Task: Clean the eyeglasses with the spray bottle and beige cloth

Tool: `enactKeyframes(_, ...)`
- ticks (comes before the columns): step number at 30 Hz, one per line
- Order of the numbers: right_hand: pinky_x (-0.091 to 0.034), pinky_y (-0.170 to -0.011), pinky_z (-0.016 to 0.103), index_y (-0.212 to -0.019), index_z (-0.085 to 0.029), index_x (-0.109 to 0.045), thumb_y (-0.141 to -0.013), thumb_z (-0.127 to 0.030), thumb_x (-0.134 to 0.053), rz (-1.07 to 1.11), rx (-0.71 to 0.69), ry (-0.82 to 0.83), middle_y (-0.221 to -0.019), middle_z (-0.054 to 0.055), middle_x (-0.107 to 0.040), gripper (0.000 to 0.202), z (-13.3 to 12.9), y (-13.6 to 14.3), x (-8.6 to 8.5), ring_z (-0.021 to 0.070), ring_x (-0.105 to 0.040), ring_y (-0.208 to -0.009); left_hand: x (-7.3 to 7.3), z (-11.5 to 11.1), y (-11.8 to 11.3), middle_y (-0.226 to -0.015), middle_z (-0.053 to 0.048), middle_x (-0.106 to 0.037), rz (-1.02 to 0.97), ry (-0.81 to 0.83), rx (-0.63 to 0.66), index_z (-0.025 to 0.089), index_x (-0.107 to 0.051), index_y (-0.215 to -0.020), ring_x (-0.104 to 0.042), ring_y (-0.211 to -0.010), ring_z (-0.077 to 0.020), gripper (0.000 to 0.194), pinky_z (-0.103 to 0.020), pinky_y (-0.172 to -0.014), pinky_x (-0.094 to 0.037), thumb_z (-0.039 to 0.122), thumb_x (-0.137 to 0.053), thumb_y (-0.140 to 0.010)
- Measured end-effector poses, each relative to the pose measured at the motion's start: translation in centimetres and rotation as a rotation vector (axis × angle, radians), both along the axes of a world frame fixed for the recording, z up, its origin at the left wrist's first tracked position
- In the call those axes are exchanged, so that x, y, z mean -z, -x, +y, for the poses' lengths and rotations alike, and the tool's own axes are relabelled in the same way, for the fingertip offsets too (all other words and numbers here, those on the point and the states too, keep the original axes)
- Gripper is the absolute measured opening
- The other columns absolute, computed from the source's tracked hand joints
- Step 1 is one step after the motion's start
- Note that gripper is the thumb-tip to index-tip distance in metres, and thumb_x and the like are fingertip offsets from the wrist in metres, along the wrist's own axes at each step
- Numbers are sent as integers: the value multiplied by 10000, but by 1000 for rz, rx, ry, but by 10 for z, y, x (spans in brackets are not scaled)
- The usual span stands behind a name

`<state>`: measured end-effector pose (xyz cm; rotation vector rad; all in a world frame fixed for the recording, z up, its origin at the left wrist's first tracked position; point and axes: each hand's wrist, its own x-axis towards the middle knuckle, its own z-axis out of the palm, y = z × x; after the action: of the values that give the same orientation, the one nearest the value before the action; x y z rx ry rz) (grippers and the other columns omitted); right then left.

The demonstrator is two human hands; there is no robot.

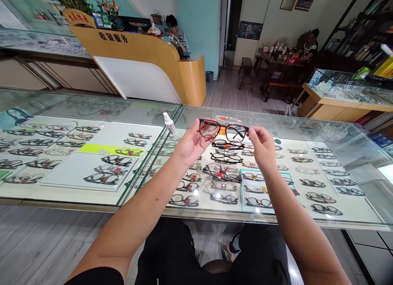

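A pair of dark-framed eyeglasses [223, 130] is held up above the glass counter, its lenses side by side. My left hand [193, 143] grips the frame at its left end, thumb at the rim and fingers behind the lens. At the other end, my right hand [263, 148] pinches the frame's right corner between thumb and fingers. An orange-red tag shows near the bridge. Just left of my left hand, a small white spray bottle [170, 123] stands on the countertop. On the glass beneath the held pair lie more black eyeglasses [227, 144], seen partly between my arms.
The glass display counter [334, 127] runs across in front of me, with rows of eyeglasses [184, 200] on white boards inside. Beyond it stands a curved wooden cashier desk [138, 51], with a person [178, 35] behind. Another person [309, 45] sits at a dark table [276, 59] at the back.
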<state>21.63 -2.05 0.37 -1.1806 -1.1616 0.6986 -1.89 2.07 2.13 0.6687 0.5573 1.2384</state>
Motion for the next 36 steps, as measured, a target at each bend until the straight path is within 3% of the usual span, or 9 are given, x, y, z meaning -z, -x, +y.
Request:
enactKeyframes(10,-577,-1102,485,-1117,-249,-862,-895,-642,-777,74,-32,78,-1178,84,-848,459,-6,6,-8,275,-751,-1155,0,-6,1,-1221,-73,-835,-3,-122,22,208,-810,-1095,-824,-1066,-207,332,-298,-932,-663,499,-843,-939)
enactKeyframes(15,-538,-1178,492,-1205,-262,-865,-891,-648,-796,153,-128,128,-1259,75,-844,502,-5,10,-2,296,-741,-1261,0,-7,0,-1225,-77,-841,-3,-96,32,208,-810,-1062,-822,-1036,-214,311,-339,-959,-655,496,-828,-948)
enactKeyframes(19,-556,-1147,463,-1249,-283,-850,-908,-639,-791,222,-190,128,-1334,63,-822,497,-2,7,4,287,-740,-1274,4,-5,1,-1261,-96,-831,31,-126,22,203,-818,-1067,-795,-1127,-231,306,-334,-954,-628,489,-811,-958)
enactKeyframes(23,-593,-1076,440,-1192,-293,-856,-914,-645,-788,301,-248,112,-1395,57,-790,453,-1,4,1,269,-752,-1230,9,0,3,-1239,-88,-823,212,-252,-97,212,-851,-1076,-751,-1144,-208,322,-276,-908,-578,499,-832,-930)
enactKeyframes(27,-617,-1030,436,-1123,-278,-863,-901,-709,-771,302,-280,107,-1369,79,-794,494,-3,4,-4,276,-752,-1206,11,3,6,-1313,-60,-798,368,-267,-249,244,-863,-1009,-701,-1252,-221,274,-305,-1040,-531,492,-870,-895)
enactKeyframes(29,-613,-1044,446,-1134,-276,-860,-893,-725,-769,287,-281,107,-1361,85,-797,518,-3,4,-4,278,-750,-1200,11,4,7,-1330,-63,-795,381,-254,-213,241,-860,-1023,-707,-1268,-229,303,-305,-1027,-532,504,-886,-875)
enactKeyframes(33,-574,-1115,468,-1150,-287,-866,-916,-667,-786,310,-292,93,-1339,74,-808,454,-2,1,-2,256,-754,-1147,10,4,7,-1133,-109,-847,306,-195,-45,200,-844,-1092,-796,-1106,-243,433,-330,-966,-570,533,-923,-828)
enactKeyframes(36,-553,-1146,466,-1127,-297,-878,-941,-613,-785,332,-304,83,-1313,60,-817,378,-2,-2,-1,240,-754,-1118,11,5,6,-1090,-129,-856,286,-183,-56,168,-841,-1074,-814,-1077,-241,420,-336,-986,-578,494,-935,-826)
